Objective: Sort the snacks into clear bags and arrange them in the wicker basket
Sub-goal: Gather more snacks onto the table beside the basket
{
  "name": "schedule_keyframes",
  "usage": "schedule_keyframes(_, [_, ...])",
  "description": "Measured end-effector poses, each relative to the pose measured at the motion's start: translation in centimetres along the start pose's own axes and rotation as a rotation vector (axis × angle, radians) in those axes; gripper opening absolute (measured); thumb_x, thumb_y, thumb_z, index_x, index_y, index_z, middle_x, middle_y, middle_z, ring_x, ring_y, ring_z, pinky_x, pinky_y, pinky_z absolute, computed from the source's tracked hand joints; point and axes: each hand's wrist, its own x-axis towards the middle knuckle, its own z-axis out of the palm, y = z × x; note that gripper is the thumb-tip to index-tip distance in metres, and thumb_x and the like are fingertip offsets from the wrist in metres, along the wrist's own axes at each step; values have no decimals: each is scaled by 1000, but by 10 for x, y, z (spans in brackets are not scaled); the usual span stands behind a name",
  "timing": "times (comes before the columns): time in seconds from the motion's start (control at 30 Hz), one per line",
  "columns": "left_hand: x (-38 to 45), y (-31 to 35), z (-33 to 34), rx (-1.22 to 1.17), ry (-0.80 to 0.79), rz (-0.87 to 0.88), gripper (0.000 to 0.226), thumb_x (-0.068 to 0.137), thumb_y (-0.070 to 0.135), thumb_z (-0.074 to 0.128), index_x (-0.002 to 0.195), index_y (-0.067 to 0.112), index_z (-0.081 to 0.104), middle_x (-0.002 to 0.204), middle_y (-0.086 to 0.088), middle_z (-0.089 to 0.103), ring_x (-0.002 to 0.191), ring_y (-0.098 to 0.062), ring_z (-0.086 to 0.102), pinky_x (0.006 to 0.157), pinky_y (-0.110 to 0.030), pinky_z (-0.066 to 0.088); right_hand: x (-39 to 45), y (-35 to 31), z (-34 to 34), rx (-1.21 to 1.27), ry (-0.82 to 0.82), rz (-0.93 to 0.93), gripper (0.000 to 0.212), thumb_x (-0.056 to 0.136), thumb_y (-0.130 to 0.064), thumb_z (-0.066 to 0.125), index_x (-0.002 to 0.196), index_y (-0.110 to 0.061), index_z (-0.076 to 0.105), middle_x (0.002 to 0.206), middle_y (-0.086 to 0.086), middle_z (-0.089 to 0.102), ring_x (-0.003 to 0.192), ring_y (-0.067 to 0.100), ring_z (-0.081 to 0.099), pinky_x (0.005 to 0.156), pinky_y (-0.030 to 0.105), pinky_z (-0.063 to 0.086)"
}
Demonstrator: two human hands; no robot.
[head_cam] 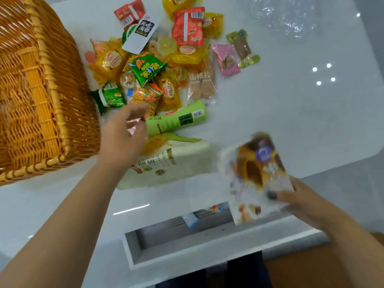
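Note:
A heap of snack packets [153,65] lies on the white table [291,113], right of the wicker basket [41,90]. My left hand [124,134] hovers over the near edge of the heap, fingers loosely curled, beside a light green tube packet [176,119] and above a pale cream packet [176,163]. Something pinkish shows under its fingers; I cannot tell whether it is held. My right hand [301,200] grips a blurred purple and brown packet [259,175] at the table's near right edge. A crumpled clear bag [291,15] lies at the far right.
The basket stands at the table's left edge. A pink packet [225,59] and a green-ended brown packet [242,46] lie apart right of the heap. An open white drawer-like slot [187,235] sits below the table edge with small packets inside.

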Motion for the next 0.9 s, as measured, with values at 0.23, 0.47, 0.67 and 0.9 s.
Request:
schedule_keyframes(0.23, [-142,-1,-2,271,77,291,26,85,2,47,92,4,71,90,-5,69,87,-16,58,77,-22,44,108,-30,-11,376,342,-67,47,78,-25,75,122,-18,62,117,4,69,101,23,67,89,41,54])
schedule_keyframes(0.47, [-197,10,82,72,-64,-38,27,87,14,45,94,13,71,90,5,68,87,-3,59,75,-12,46,121,-43,-10,-100,373,-101,10,87,-31,68,95,-27,65,97,-8,70,85,9,67,75,33,58])
schedule_keyframes(0.67, [-210,25,157,-232,20,-500,46,86,-17,49,104,24,62,90,7,69,84,5,59,70,-5,43,95,-15,-36,-339,434,-191,25,92,-39,57,114,-26,55,117,-5,57,110,17,57,94,44,51])
schedule_keyframes(0.9, [-226,-24,205,-169,-8,-752,34,91,-10,42,94,18,59,99,-4,66,92,-26,65,78,-33,51,25,83,-42,-717,147,-572,8,88,-14,58,85,-16,64,77,-15,59,73,0,56,68,11,44])
